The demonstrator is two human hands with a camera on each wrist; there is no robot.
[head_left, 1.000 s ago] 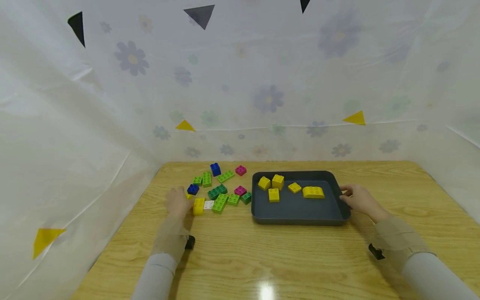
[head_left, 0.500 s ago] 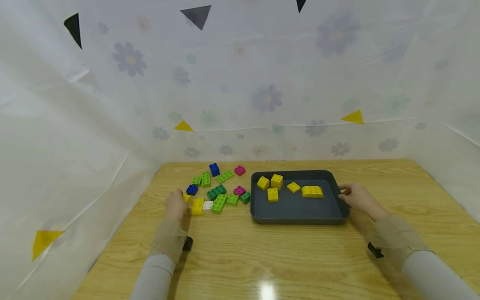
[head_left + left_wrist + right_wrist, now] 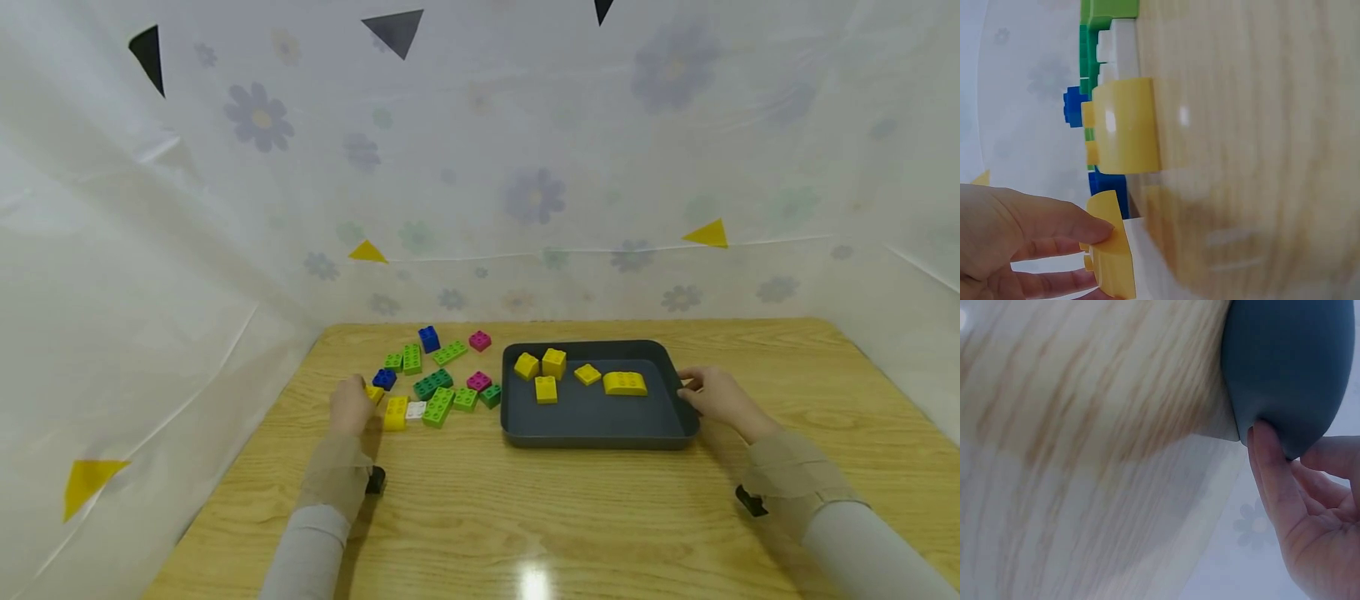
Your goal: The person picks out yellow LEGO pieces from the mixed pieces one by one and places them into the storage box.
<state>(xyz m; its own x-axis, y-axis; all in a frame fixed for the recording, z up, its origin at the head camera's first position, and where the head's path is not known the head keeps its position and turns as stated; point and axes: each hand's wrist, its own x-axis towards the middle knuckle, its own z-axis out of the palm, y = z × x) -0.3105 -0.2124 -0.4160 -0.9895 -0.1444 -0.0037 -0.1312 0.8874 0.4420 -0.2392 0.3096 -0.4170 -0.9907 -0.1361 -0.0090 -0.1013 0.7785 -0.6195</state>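
Note:
At the left end of a group of toy bricks, my left hand (image 3: 351, 406) pinches a curved yellow toy brick (image 3: 1113, 250) between thumb and fingers, close over the tabletop. Beside it stands another yellow brick with a rounded side (image 3: 1125, 128), followed by a white brick (image 3: 416, 411). My right hand (image 3: 716, 396) holds the right rim of a dark grey tray (image 3: 600, 442), with the thumb at the rim and the fingers against the outer wall in the right wrist view. Inside the tray lie several yellow bricks, among them a long arched one (image 3: 625, 384).
Loose bricks lie between the left hand and the tray: light green (image 3: 438, 407), dark green (image 3: 432, 384), blue (image 3: 429, 339) and pink (image 3: 480, 340). The wooden table (image 3: 480, 517) ends at the back against a flower-patterned curtain (image 3: 480, 167).
The left hand has shifted slightly left with the yellow brick, and more of that brick shows past its fingers. The right hand and the tray have stayed put.

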